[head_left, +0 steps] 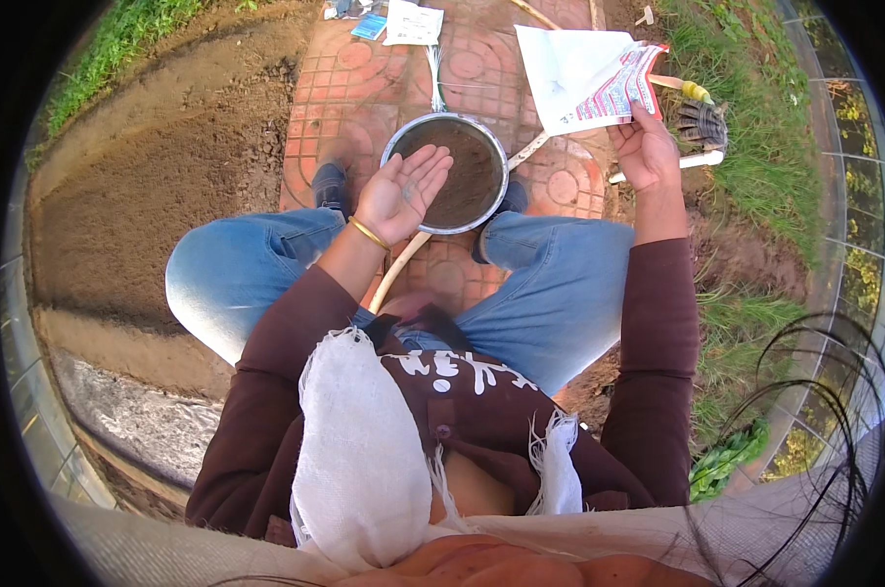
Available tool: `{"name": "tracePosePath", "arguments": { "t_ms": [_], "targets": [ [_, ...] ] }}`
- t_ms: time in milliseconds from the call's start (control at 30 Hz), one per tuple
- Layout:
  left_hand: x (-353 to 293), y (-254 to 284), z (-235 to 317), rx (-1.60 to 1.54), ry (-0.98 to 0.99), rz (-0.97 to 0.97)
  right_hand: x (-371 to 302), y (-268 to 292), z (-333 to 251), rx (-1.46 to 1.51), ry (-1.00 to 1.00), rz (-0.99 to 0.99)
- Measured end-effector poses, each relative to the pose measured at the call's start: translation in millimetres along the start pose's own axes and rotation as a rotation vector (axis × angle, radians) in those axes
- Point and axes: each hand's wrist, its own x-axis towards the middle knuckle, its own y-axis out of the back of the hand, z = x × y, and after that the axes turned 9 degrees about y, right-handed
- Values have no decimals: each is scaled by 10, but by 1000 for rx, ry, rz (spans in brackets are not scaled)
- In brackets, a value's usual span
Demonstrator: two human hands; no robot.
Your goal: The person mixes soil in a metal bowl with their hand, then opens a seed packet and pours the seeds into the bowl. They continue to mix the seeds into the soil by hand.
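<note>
My left hand [403,194] is palm up with its fingers stretched out, above the left rim of a round metal basin [504,174] on the ground between my feet. A few tiny specks seem to lie on the palm, too small to name. Brown soil [465,174] fills much of the basin. My right hand [646,152] pinches the lower right corner of a white plastic packet [577,80] with red printing. The packet is spread out to the right of the basin, above the paving, and what it holds, if anything, cannot be seen.
Another white packet [413,22] and a small blue packet [369,26] lie at the far end of the red paving [349,73]. A pale hose [395,274] runs under the basin. A yellow-handled tool [697,92] lies by the grass at right. Bare soil [168,166] stretches left.
</note>
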Motion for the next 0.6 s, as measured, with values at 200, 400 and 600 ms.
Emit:
{"name": "tracePosePath", "arguments": {
  "t_ms": [200, 400, 600],
  "targets": [
    [-183, -388, 226, -2, 4, -39, 323, -565, 199, 23, 22, -48],
    [-516, -865, 1249, 43, -176, -234, 1004, -620, 1620, -23, -253, 1],
    [-533, -873, 1587, 9, -359, -222, 817, -1079, 3430, 115, -547, 68]
  ]
}}
